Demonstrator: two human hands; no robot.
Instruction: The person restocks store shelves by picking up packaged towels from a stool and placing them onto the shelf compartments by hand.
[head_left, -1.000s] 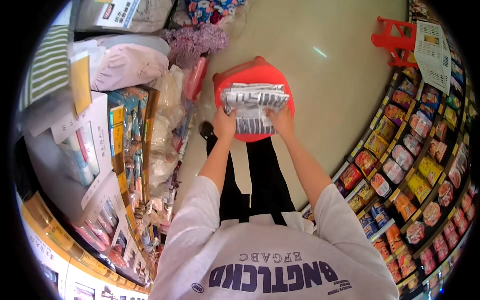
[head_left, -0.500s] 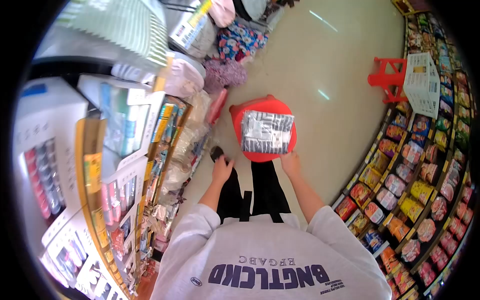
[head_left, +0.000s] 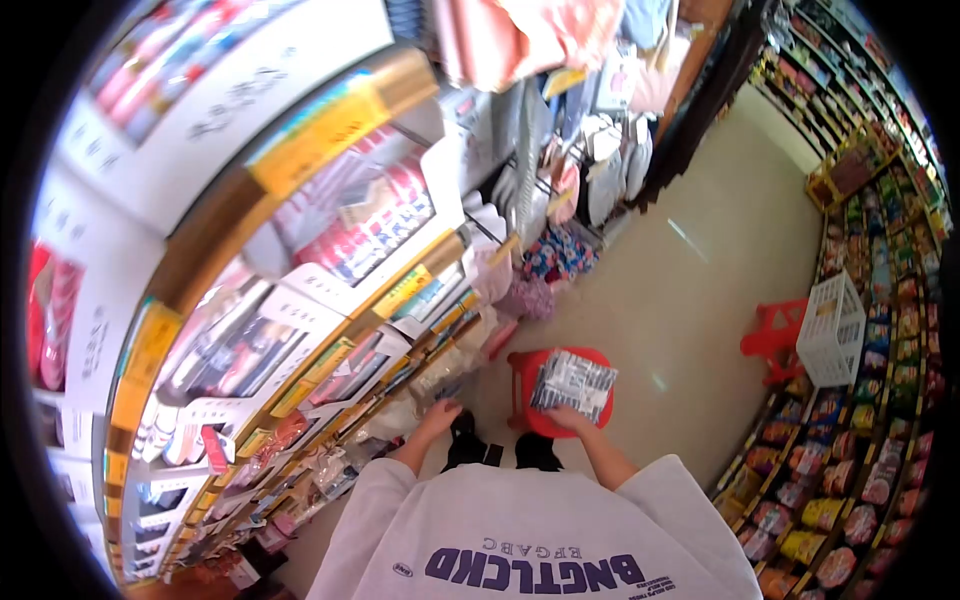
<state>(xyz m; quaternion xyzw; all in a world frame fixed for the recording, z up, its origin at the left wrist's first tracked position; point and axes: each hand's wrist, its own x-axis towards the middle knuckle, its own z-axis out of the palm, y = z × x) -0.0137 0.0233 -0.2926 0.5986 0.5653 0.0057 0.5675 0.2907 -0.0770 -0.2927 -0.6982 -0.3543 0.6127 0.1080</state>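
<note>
Grey sweatshirt [head_left: 540,540] fills the near edge. Right hand [head_left: 570,418] rests on the near edge of a clear packet [head_left: 572,384] lying on a red stool [head_left: 520,372]; its grip cannot be told. Left hand [head_left: 438,413], fingers loosely open, reaches toward bags [head_left: 400,415] by the shelves [head_left: 330,340]. Farther off stands a white basket [head_left: 830,330].

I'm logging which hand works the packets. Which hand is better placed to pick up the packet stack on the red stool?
Probably the right hand: it rests at the near edge of the packet stack on the red stool. The left hand is off to the side, by the shelf goods, apart from the stack.
</note>
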